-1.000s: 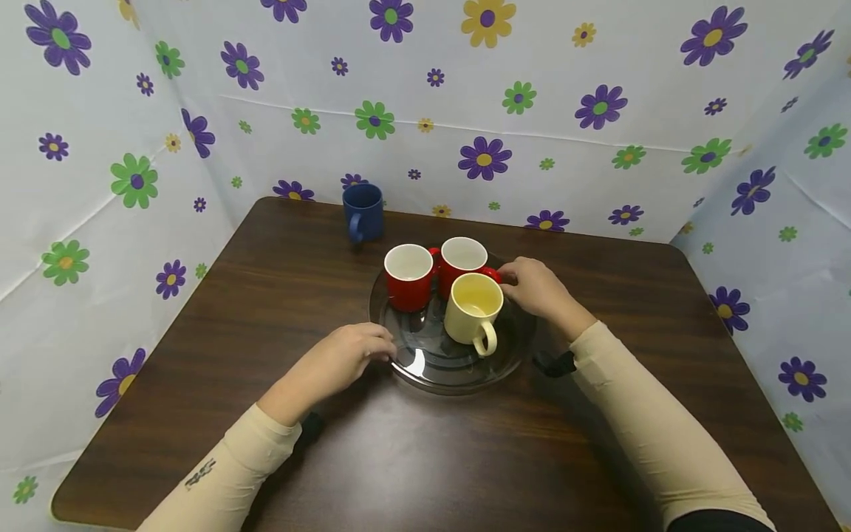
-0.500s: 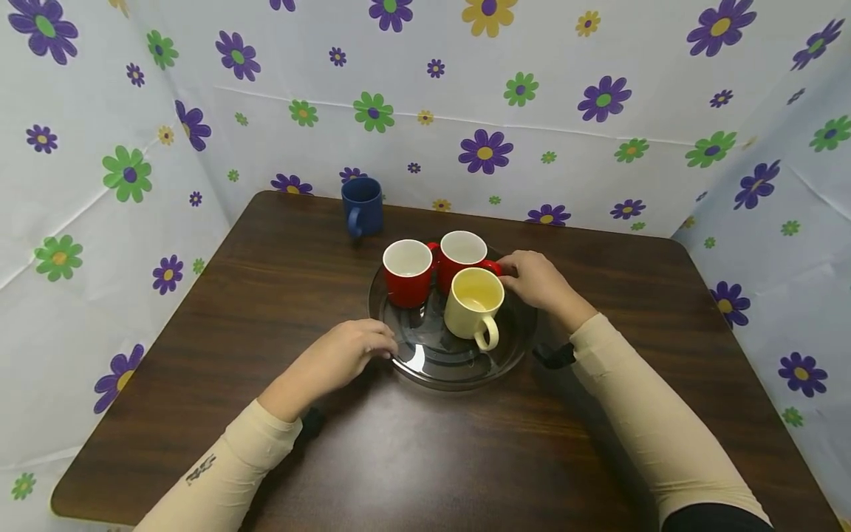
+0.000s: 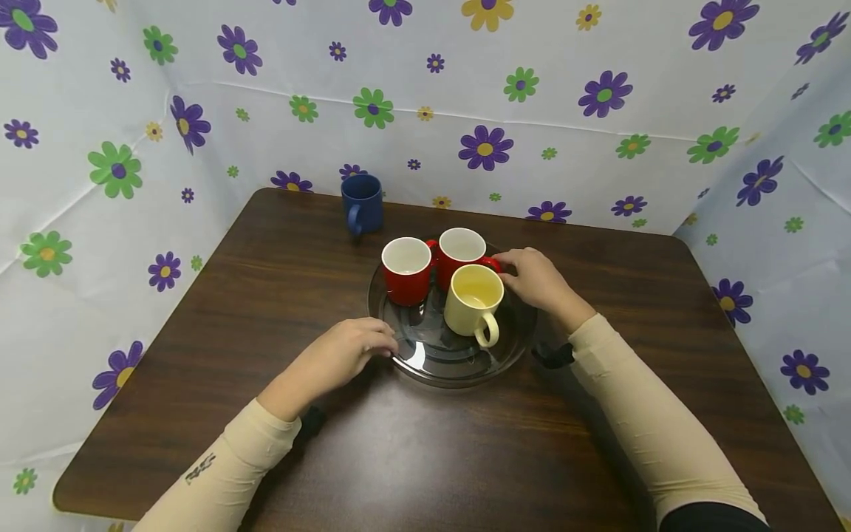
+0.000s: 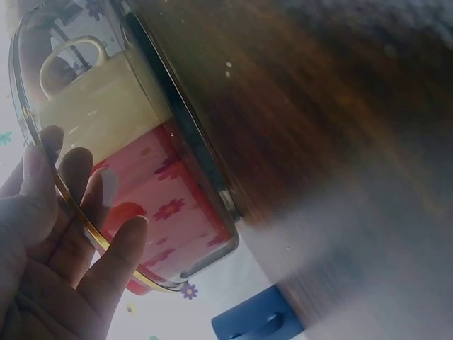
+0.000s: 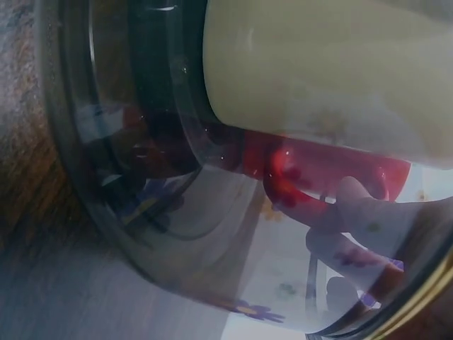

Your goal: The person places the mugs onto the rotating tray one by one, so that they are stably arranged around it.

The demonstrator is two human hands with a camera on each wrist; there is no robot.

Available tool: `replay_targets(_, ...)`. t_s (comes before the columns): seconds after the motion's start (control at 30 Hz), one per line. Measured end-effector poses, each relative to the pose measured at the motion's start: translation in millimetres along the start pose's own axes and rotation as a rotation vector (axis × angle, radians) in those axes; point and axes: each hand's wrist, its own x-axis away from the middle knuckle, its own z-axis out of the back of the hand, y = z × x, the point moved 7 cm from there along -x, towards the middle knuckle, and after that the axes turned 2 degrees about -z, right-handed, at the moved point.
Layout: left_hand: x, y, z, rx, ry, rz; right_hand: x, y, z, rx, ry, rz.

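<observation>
A round clear glass dish [image 3: 445,378] on the table bears a yellow mug [image 3: 468,314] and two red mugs with white insides. My left hand [image 3: 342,358] holds the dish's left rim; in the left wrist view its fingers [image 4: 117,265] lie at the rim. My right hand [image 3: 535,281] pinches the handle of the back red mug [image 3: 452,275], behind the yellow one. Through the glass, the right wrist view shows fingertips [image 5: 354,205] at that red handle. The left red mug [image 3: 407,287] stands beside it, its handle towards the back mug.
A blue mug [image 3: 363,205] stands at the table's back edge, left of the dish. The brown wooden table [image 3: 425,458] is enclosed at the back and sides by a white flowered sheet [image 3: 545,44].
The whole scene sits slightly higher in the head view. Both hands keep their places on the dish rim and the red mug's handle, and the mugs stay where they were.
</observation>
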Motion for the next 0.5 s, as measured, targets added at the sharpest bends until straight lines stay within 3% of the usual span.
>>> replay_targets(0.5,3.3,0.0,-7.0,0.029,0.017,-0.021,1.9,-0.3,-2.7,-0.033,0.000,0.004)
